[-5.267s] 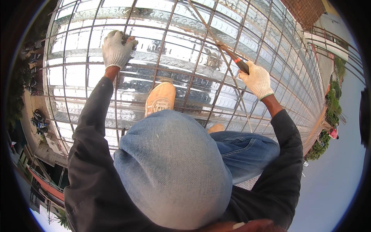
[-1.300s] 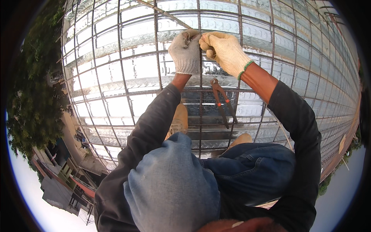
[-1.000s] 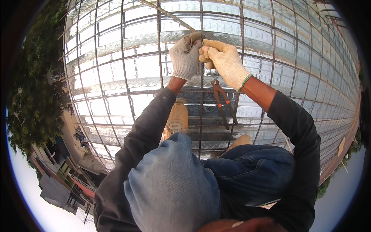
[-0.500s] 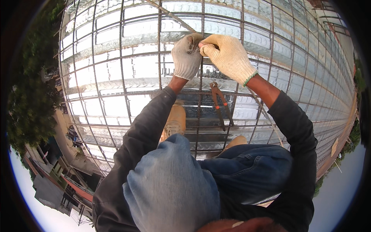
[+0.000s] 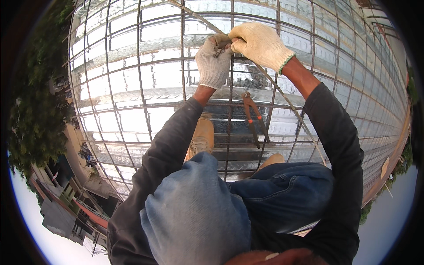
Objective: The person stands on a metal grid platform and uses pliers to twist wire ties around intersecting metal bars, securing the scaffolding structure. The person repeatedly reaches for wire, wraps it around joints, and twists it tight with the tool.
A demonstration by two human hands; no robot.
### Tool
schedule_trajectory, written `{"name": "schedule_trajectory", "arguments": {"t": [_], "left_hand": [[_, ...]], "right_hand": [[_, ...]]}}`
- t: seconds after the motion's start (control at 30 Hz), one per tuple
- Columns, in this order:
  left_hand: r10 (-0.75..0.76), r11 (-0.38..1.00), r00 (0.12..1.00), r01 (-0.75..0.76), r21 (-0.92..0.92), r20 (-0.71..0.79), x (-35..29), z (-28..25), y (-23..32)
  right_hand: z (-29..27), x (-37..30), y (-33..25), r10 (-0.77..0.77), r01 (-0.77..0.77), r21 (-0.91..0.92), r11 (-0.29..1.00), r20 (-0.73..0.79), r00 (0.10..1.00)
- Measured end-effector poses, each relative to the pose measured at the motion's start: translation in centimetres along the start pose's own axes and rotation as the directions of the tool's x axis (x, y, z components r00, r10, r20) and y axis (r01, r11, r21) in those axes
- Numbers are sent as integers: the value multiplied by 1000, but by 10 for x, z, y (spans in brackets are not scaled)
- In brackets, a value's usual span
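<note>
My left hand, in a greyish knit glove, is closed at a crossing of the rebar grid, its fingers curled. Against its fingertips pinches my right hand, in a cream knit glove with a green-edged cuff. Whatever lies between the fingers is hidden or too thin to make out. A thin diagonal rod passes under both hands across the grid. Nearer to me, a pair of rusty end-cutting pincers with dark handles and orange bands lies on the bars, head pointing away.
Shiny ribbed metal decking spreads beneath the bars. My tan boot stands between my arms, and the toe of another shoe shows to its right. Trees and buildings lie beyond the left edge. More bars stick out at the far right.
My right hand has shifted slightly up and to the right, uncovering more of the diagonal rod. My left fingers have shifted a little at the crossing. The pincers lie as before.
</note>
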State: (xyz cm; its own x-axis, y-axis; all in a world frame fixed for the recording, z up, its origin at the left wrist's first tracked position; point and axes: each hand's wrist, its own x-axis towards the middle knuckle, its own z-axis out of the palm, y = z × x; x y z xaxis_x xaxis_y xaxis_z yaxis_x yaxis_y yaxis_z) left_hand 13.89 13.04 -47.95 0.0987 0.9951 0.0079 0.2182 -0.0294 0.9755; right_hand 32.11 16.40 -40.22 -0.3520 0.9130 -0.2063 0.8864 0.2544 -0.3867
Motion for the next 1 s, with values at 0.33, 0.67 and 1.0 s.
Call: {"name": "schedule_trajectory", "arguments": {"t": [0.33,0.67,1.0], "left_hand": [[-39,997,999,39,-70,5,1,3,0],[-52,996,989,63,-71,139,17,-17,-7],[-108,981,890,23,195,444,64,-38,7]], "right_hand": [[3,-1,28,-205,206,113,972,-24,979],[10,-8,36,-273,276,25,961,-66,960],[29,-39,33,-189,198,75,977,-119,975]]}}
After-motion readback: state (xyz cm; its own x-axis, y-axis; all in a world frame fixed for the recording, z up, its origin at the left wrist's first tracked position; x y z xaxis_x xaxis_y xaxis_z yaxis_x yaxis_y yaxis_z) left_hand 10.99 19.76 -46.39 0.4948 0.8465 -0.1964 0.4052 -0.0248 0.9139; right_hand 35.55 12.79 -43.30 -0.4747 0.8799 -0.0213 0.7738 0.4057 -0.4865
